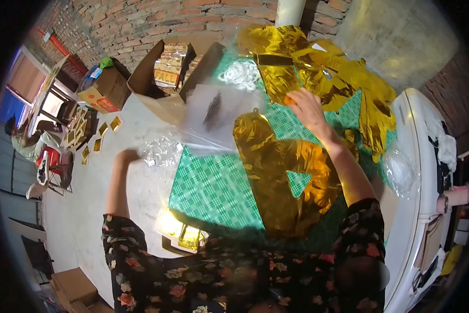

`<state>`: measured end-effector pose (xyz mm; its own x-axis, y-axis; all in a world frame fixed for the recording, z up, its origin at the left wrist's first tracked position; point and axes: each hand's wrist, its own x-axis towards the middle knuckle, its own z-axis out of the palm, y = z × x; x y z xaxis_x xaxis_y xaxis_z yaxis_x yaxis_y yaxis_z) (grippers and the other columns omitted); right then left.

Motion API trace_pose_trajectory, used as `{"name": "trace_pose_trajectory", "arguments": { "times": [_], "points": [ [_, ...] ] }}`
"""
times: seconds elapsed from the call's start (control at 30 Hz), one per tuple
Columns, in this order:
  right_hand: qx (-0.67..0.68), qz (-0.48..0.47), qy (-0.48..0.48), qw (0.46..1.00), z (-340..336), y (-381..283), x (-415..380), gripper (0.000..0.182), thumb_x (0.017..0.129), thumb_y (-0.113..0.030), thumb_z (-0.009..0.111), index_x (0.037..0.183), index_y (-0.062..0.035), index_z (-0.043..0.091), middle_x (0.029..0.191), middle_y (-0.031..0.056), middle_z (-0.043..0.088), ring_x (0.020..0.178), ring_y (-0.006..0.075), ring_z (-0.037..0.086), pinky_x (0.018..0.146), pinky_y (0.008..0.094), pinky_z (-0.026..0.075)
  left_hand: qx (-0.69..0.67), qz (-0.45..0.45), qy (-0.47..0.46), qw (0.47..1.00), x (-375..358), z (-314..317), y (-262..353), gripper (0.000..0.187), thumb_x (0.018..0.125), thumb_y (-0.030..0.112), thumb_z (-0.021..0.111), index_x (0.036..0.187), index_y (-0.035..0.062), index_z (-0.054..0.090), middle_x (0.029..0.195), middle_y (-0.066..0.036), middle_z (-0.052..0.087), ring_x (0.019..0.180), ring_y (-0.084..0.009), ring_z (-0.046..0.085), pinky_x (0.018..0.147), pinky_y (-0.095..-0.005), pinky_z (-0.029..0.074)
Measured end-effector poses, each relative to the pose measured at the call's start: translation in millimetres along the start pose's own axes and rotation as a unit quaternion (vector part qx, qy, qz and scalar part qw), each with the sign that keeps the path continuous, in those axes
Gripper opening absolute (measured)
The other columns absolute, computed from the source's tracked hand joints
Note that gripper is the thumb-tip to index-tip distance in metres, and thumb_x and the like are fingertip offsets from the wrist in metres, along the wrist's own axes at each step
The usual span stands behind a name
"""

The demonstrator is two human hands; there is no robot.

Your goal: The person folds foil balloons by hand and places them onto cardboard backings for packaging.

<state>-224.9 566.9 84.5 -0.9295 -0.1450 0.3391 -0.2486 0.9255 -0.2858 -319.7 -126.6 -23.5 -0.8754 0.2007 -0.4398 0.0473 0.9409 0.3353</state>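
Observation:
My right hand [308, 110] reaches over the green checked cloth, its fingers curled together; a small orange patch shows at the fingertips, too small to name. Just beyond it lies a heap of gold foil balloons [281, 78], flat and crumpled. Below my right wrist, a flat gold foil balloon [266, 182] with a triangular hole is spread on the cloth [213, 188]. My left hand [127, 156] is out to the left, beside a crumpled clear plastic bag [162, 148]; its fingers are blurred. Between the hands lies a stack of clear plastic sleeves [208, 117] with a dark smudge.
White ribbon or string [239, 73] is piled behind the sleeves. An open cardboard box [146, 73] holds packed bundles. A white machine or cabinet [419, 156] stands at the right. Gold packets [190, 237] sit near my body. Another person [31, 146] sits far left.

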Motion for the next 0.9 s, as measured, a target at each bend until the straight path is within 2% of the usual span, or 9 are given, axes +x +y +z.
{"name": "trace_pose_trajectory", "arguments": {
  "times": [0.07,0.13,0.23,0.33,0.43,0.53,0.63,0.73,0.9],
  "points": [
    [-0.021,-0.044,0.042,0.998,19.9,21.3,-9.4,0.037,0.1,-0.029,0.065,0.132,-0.0107,0.067,0.142,0.0081,0.063,0.14,0.027,0.048,0.113,0.0507,0.033,0.503,-0.213,0.068,0.834,-41.3,-7.3,-1.6,0.036,0.098,0.033,0.06,0.116,0.0044,0.072,0.152,-0.017,0.055,0.15,-0.0333,0.04,0.122,-0.0551,0.028],
    [-0.047,-0.08,0.078,0.993,18.5,17.4,-6.0,0.028,0.098,-0.019,0.067,0.123,-0.0077,0.071,0.131,0.0086,0.07,0.134,0.027,0.055,0.11,0.0484,0.038,0.102,-0.071,0.17,0.978,-49.0,-44.8,24.5,0.035,0.097,0.031,0.063,0.116,0.0021,0.071,0.153,-0.018,0.053,0.153,-0.0393,0.031,0.12,-0.0633,0.026],
    [-0.058,-0.139,0.126,0.98,21.5,13.9,-5.7,0.021,0.096,-0.013,0.068,0.114,-0.0053,0.073,0.119,0.0108,0.074,0.122,0.0292,0.063,0.105,0.0456,0.044,0.317,-0.039,0.255,0.913,-60.4,-63.9,65.6,0.034,0.097,0.029,0.066,0.111,-0.0015,0.07,0.141,-0.02,0.061,0.142,-0.0431,0.043,0.113,-0.0585,0.037],
    [-0.048,-0.164,0.155,0.973,19.7,13.4,2.4,0.014,0.093,-0.01,0.07,0.105,-0.0042,0.073,0.105,0.0132,0.075,0.107,0.032,0.069,0.097,0.0446,0.048,0.456,0.124,0.453,0.756,-32.0,-98.3,50.6,0.033,0.097,0.033,0.067,0.104,0.0011,0.072,0.118,-0.024,0.07,0.115,-0.0436,0.064,0.094,-0.0574,0.051],
    [0.008,-0.122,0.147,0.982,20.1,16.6,7.1,0.009,0.09,-0.012,0.072,0.097,-0.0059,0.072,0.091,0.0145,0.073,0.093,0.0349,0.069,0.09,0.0452,0.05,0.187,-0.002,0.431,0.883,-18.9,-109.2,121.5,0.032,0.099,0.036,0.065,0.097,0.0053,0.074,0.095,-0.025,0.072,0.089,-0.0454,0.07,0.076,-0.0532,0.056],
    [0.047,-0.065,0.134,0.988,14.0,13.1,14.5,0.011,0.089,-0.016,0.075,0.089,-0.0063,0.071,0.079,0.0145,0.07,0.081,0.0377,0.066,0.084,0.0457,0.051,0.17,0.072,0.457,0.87,-7.7,-106.9,197.5,0.038,0.099,0.041,0.064,0.086,0.0051,0.068,0.076,-0.023,0.069,0.075,-0.0466,0.068,0.066,-0.0551,0.053],
    [0.062,-0.038,0.127,0.989,8.5,11.7,20.8,0.02,0.09,-0.022,0.076,0.082,-0.0052,0.068,0.071,0.0151,0.067,0.073,0.04,0.064,0.078,0.0467,0.051,0.063,0.22,0.397,0.889,12.4,-99.7,273.6,0.026,0.092,0.029,0.077,0.086,0.0051,0.069,0.093,-0.016,0.074,0.088,-0.0351,0.071,0.078,-0.0455,0.055],
    [0.047,-0.038,0.118,0.991,4.5,12.0,26.0,0.026,0.092,-0.026,0.075,0.079,-0.005,0.066,0.068,0.0166,0.065,0.068,0.0422,0.061,0.074,0.0479,0.051,-0.096,0.378,0.331,0.859,34.0,-65.5,351.3,0.045,0.092,0.032,0.078,0.125,0.0042,0.067,0.126,-0.017,0.069,0.116,-0.0336,0.066,0.1,-0.0419,0.052],
    [0.023,-0.057,0.131,0.99,4.7,15.2,33.5,0.026,0.096,-0.03,0.07,0.082,-0.0078,0.066,0.068,0.019,0.063,0.068,0.0447,0.06,0.072,0.0496,0.05,-0.085,0.537,0.264,0.797,50.3,-13.9,469.1,0.049,0.08,0.032,0.085,0.116,0.0003,0.072,0.113,-0.02,0.071,0.108,-0.0376,0.066,0.097,-0.0436,0.053]
  ]
}}
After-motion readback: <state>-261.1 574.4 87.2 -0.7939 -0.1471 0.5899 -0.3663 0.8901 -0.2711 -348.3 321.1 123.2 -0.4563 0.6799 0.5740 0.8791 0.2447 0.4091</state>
